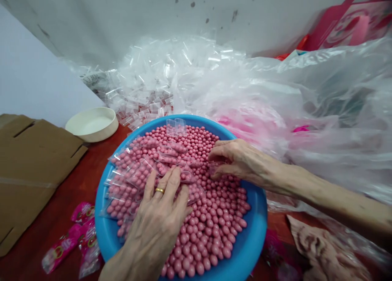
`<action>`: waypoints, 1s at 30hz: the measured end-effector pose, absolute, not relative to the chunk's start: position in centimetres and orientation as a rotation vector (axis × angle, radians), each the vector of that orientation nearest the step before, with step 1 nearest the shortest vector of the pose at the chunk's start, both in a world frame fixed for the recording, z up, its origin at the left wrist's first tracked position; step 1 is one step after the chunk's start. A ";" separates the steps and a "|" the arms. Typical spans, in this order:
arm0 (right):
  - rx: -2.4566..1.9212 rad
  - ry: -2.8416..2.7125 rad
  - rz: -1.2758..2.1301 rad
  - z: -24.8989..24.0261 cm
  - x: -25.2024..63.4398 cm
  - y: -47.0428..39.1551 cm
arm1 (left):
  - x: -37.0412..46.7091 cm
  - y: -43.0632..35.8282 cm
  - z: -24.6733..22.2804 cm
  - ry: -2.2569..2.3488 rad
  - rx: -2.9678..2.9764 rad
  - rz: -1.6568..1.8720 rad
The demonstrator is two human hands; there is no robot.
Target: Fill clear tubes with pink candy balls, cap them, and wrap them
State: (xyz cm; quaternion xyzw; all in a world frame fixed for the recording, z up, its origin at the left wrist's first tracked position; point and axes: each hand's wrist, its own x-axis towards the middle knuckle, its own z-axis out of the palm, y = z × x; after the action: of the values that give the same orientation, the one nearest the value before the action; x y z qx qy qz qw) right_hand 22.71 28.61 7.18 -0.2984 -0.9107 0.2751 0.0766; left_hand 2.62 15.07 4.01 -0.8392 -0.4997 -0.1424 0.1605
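A round blue basin (259, 232) is full of loose pink beads (211, 219). Clear packets filled with the same beads (128, 175) lie on top along the left and middle. Two small clear plastic cases (176, 127) rest near the far rim. My left hand (163, 209), with a gold ring, lies open over the packets and beads, fingers somewhat apart. On the right side of the basin, my right hand (232, 160) curls thumb and fingers around a small clear plastic case (216, 166) low among the beads; the fingers partly hide it.
Behind the basin is a heap of clear plastic cases (147, 97). Thin plastic bags (275, 93) fill the right. At left are a shallow white dish (92, 126), a cardboard box (27, 170) and pink packets (70, 240). A crumpled cloth (324, 248) lies at lower right.
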 end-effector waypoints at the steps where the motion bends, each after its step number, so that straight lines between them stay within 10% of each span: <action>1: -0.892 -2.708 0.816 7.0 22.7 28.6 | 2.6 15.1 4.0 -1.434 -2.398 -0.412; 30: -1.045 -2.616 0.801 4.9 22.9 26.9 | 2.8 15.0 3.9 -1.476 -2.396 -0.456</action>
State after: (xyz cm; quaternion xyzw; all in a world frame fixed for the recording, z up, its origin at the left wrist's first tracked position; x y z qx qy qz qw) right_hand 22.93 26.90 4.86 -0.3548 -0.8882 0.2719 0.1065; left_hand 2.76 15.00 3.93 -0.8315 -0.5125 -0.1581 0.1449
